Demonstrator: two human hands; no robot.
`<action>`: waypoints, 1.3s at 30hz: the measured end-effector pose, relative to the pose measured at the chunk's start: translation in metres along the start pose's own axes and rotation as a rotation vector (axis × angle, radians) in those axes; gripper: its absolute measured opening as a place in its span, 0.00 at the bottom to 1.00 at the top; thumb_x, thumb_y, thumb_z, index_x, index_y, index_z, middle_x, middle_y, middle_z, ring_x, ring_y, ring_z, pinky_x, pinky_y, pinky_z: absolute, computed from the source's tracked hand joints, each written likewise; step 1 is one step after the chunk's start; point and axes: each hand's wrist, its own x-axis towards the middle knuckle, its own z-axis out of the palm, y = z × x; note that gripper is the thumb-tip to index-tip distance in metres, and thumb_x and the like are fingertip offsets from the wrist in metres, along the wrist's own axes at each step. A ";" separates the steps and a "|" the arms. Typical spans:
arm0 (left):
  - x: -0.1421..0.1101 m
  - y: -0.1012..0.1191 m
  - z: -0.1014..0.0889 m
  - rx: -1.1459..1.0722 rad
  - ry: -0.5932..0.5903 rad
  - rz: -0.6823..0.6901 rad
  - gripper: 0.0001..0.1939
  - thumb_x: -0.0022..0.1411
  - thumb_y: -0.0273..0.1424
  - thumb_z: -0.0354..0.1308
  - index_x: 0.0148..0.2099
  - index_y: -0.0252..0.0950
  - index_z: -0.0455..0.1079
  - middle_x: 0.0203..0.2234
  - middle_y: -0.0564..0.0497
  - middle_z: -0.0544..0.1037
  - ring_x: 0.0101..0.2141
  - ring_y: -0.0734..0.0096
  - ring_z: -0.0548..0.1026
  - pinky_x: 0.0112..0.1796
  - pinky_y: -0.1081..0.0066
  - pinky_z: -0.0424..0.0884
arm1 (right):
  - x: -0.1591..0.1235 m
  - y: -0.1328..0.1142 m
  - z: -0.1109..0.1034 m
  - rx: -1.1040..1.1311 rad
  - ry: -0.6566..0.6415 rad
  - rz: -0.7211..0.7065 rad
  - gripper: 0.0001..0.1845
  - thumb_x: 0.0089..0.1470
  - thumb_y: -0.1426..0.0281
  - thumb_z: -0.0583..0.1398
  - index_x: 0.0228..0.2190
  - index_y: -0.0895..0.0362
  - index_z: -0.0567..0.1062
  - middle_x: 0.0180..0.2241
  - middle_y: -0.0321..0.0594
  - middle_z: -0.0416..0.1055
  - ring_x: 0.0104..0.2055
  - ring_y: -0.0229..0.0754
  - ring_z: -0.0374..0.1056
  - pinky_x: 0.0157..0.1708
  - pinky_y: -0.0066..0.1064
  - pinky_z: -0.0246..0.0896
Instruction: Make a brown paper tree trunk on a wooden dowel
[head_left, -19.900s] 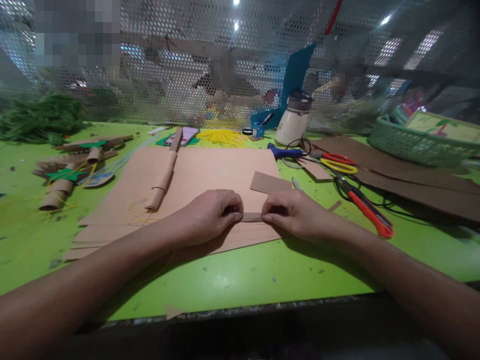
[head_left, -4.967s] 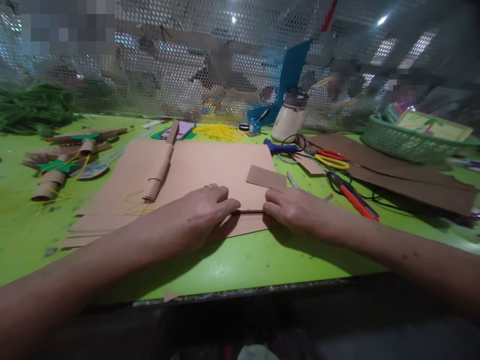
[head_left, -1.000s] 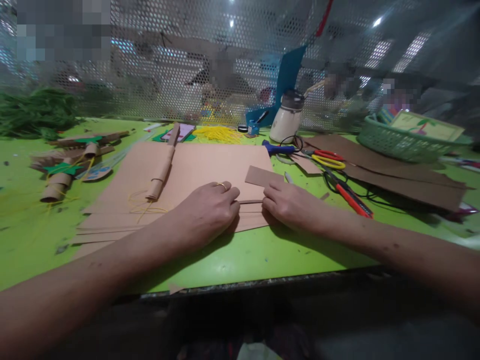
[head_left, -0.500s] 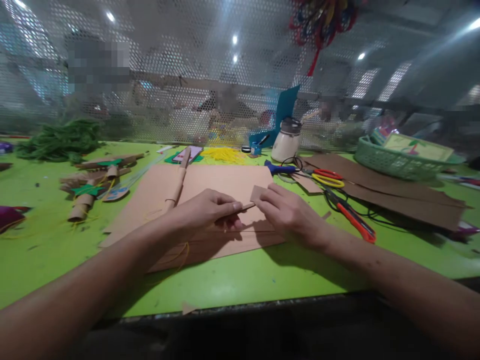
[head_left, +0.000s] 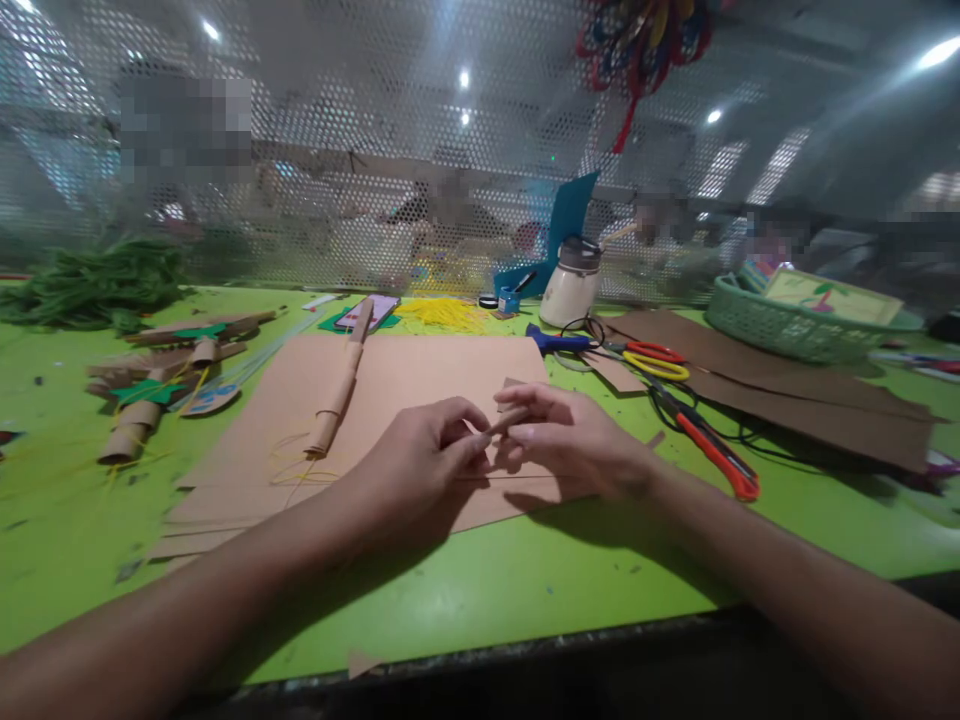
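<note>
Between my two hands is a narrow strip of brown card [head_left: 510, 419], held above the stack of light brown card sheets [head_left: 420, 375]. My left hand [head_left: 431, 450] is closed on its left end, thumb against curled fingers. My right hand [head_left: 581, 435] has its thumb and fingers around the other end; its fingertips partly hide the strip. Just behind those fingertips shows a small brown card piece [head_left: 513, 381]; whether it is held or lying there I cannot tell. On the stack, left of my hands, lies a rolled card tube [head_left: 339, 400] with a flat strip and yellow thread.
Several card tube figures [head_left: 139, 425] and green strands [head_left: 97, 285] lie left. At the back stand a blue paint pot [head_left: 508, 301] and a white jar [head_left: 571, 290]. On the right are scissors [head_left: 656, 362], a red cutter [head_left: 716, 455], brown card sheets [head_left: 787, 385] and a green basket [head_left: 787, 325].
My hands have drawn closer together, and my right hand has turned so its thumb and fingertips meet the strip. The small card piece is now mostly behind the fingers. The view has shifted slightly.
</note>
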 end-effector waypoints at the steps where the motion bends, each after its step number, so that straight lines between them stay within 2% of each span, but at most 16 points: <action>1: -0.002 0.000 0.001 0.146 0.029 0.087 0.07 0.63 0.33 0.54 0.37 0.35 0.69 0.26 0.51 0.79 0.28 0.70 0.76 0.31 0.71 0.70 | -0.001 -0.001 0.001 -0.005 0.009 0.025 0.18 0.46 0.66 0.68 0.38 0.58 0.73 0.30 0.39 0.75 0.29 0.39 0.71 0.34 0.37 0.69; 3: -0.004 0.000 0.001 0.368 0.080 0.252 0.07 0.64 0.32 0.53 0.37 0.35 0.69 0.28 0.51 0.79 0.28 0.71 0.75 0.30 0.72 0.67 | -0.003 -0.002 0.004 -0.070 0.030 0.046 0.14 0.46 0.62 0.69 0.31 0.59 0.75 0.24 0.36 0.73 0.26 0.37 0.69 0.31 0.33 0.67; 5: -0.006 -0.001 0.000 0.484 0.114 0.368 0.07 0.65 0.31 0.50 0.37 0.35 0.68 0.27 0.51 0.78 0.26 0.72 0.74 0.28 0.73 0.65 | -0.003 -0.004 0.005 -0.134 0.047 0.016 0.14 0.44 0.62 0.70 0.26 0.59 0.75 0.21 0.35 0.72 0.24 0.36 0.67 0.28 0.30 0.64; 9: -0.008 -0.002 0.001 0.558 0.157 0.450 0.08 0.66 0.30 0.48 0.37 0.35 0.68 0.27 0.50 0.79 0.26 0.73 0.73 0.27 0.75 0.63 | -0.004 -0.008 0.006 -0.180 0.087 -0.074 0.12 0.42 0.64 0.71 0.24 0.59 0.77 0.19 0.35 0.72 0.22 0.34 0.65 0.24 0.28 0.60; 13: -0.007 -0.003 0.000 0.533 0.140 0.408 0.10 0.66 0.32 0.50 0.38 0.35 0.71 0.27 0.50 0.80 0.25 0.74 0.73 0.27 0.74 0.63 | -0.006 -0.010 0.004 -0.174 0.108 -0.114 0.10 0.40 0.66 0.71 0.23 0.59 0.78 0.20 0.36 0.73 0.23 0.35 0.66 0.25 0.28 0.61; 19: -0.006 -0.002 -0.006 0.494 0.083 0.303 0.11 0.64 0.32 0.52 0.35 0.35 0.74 0.26 0.51 0.81 0.25 0.73 0.74 0.28 0.74 0.64 | -0.005 -0.007 -0.001 -0.178 0.148 -0.081 0.10 0.39 0.66 0.72 0.21 0.58 0.78 0.19 0.35 0.72 0.22 0.35 0.64 0.23 0.28 0.60; 24: -0.009 0.007 -0.009 0.438 0.072 0.166 0.11 0.63 0.34 0.53 0.31 0.36 0.74 0.23 0.53 0.78 0.22 0.74 0.71 0.25 0.75 0.62 | -0.004 -0.006 -0.004 -0.182 0.126 -0.091 0.09 0.44 0.65 0.69 0.22 0.58 0.80 0.19 0.36 0.72 0.22 0.34 0.65 0.26 0.29 0.63; 28: -0.006 0.005 -0.013 0.265 0.017 0.048 0.13 0.62 0.36 0.53 0.28 0.36 0.70 0.20 0.53 0.76 0.22 0.72 0.72 0.23 0.75 0.64 | -0.004 -0.005 -0.007 -0.117 0.044 -0.073 0.12 0.51 0.61 0.66 0.28 0.58 0.81 0.26 0.39 0.76 0.26 0.35 0.68 0.31 0.30 0.66; 31: 0.000 -0.002 -0.019 0.076 -0.068 -0.024 0.12 0.61 0.37 0.52 0.33 0.35 0.70 0.22 0.52 0.78 0.24 0.70 0.76 0.26 0.73 0.70 | -0.002 -0.002 -0.012 -0.046 -0.002 -0.045 0.13 0.53 0.61 0.65 0.32 0.59 0.81 0.28 0.40 0.76 0.27 0.35 0.70 0.32 0.30 0.67; 33: 0.003 -0.006 -0.022 0.023 -0.082 -0.063 0.12 0.60 0.37 0.52 0.35 0.34 0.70 0.23 0.50 0.79 0.25 0.69 0.77 0.28 0.72 0.71 | 0.000 0.000 -0.015 -0.019 0.005 -0.039 0.13 0.53 0.61 0.65 0.32 0.60 0.81 0.28 0.40 0.76 0.26 0.34 0.69 0.32 0.30 0.66; 39: 0.005 -0.005 -0.029 0.125 -0.022 0.002 0.12 0.58 0.38 0.53 0.30 0.34 0.70 0.23 0.49 0.79 0.25 0.71 0.74 0.28 0.74 0.68 | 0.006 0.000 -0.019 -0.042 0.062 -0.100 0.16 0.52 0.58 0.65 0.30 0.60 0.79 0.27 0.40 0.75 0.25 0.34 0.68 0.29 0.29 0.65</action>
